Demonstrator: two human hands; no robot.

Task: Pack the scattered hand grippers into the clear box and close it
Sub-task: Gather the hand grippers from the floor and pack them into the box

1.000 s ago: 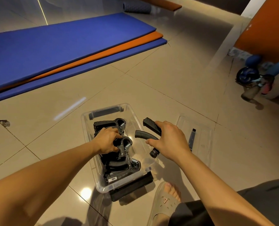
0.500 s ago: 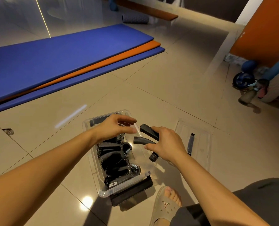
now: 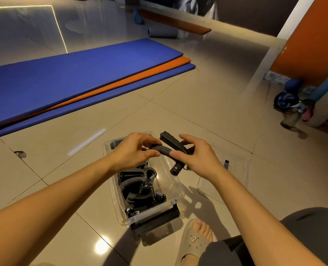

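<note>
Mid-packing, lid off. Holding one black hand gripper [image 3: 171,145] in the air between both hands, close together: pinching the tip of the curved handle with the left hand [image 3: 138,150], curling the right hand [image 3: 195,158] round the straight handle, knob end pointing down. Hovering just above the far end of the clear box [image 3: 175,191], set on the floor [image 3: 197,93] beside a sandalled foot [image 3: 197,233]. Already inside: packed grippers [image 3: 138,187] filling the near and middle part. Lying on the floor just right of the box: the lid [image 3: 239,173]. Next, probably: turn the held piece to suit the free far end, lower it flat, let go, then fetch the lid, seat it on the rim and press down.
</note>
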